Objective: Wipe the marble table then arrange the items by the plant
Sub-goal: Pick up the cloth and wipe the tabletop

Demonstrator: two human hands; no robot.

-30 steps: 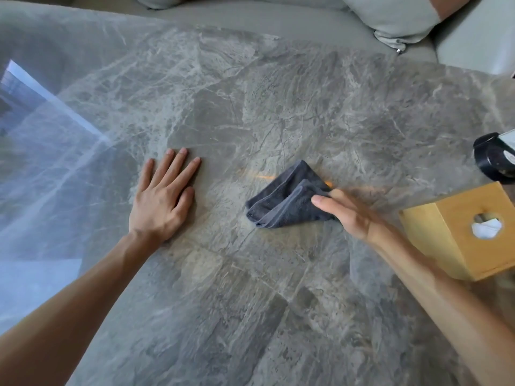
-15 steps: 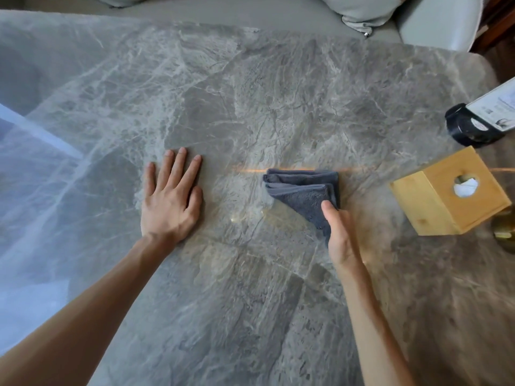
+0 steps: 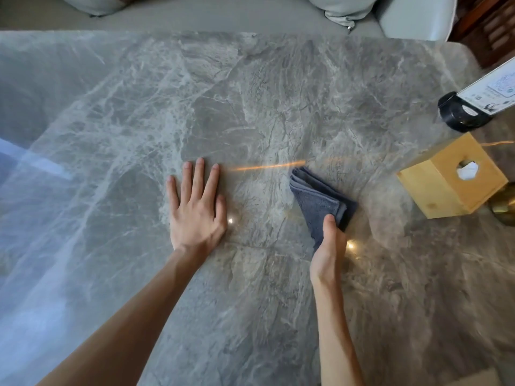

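our cloth (image 3: pixel 315 199) swings round since a moment ago, now mid marble table (image 3: pixel 250 93), pinched by our right hand (image 3: pixel 328 252); left hand (image 3: pixel 195 213) lies flat, fingers spread. a wide rightward sweep could knock the wooden tissue box (image 3: pixel 451 176)

We see a folded dark grey-blue terry cloth (image 3: pixel 317 199) on the grey, white-veined marble table (image 3: pixel 250 93), its near corner pinched in the right grip (image 3: pixel 328 246), the rest spreading beyond it. Well right of the grip stands a light wooden cube tissue box (image 3: pixel 446 188), white tissue in its top hole. Beyond that is a black round item with a white label (image 3: pixel 462 114).
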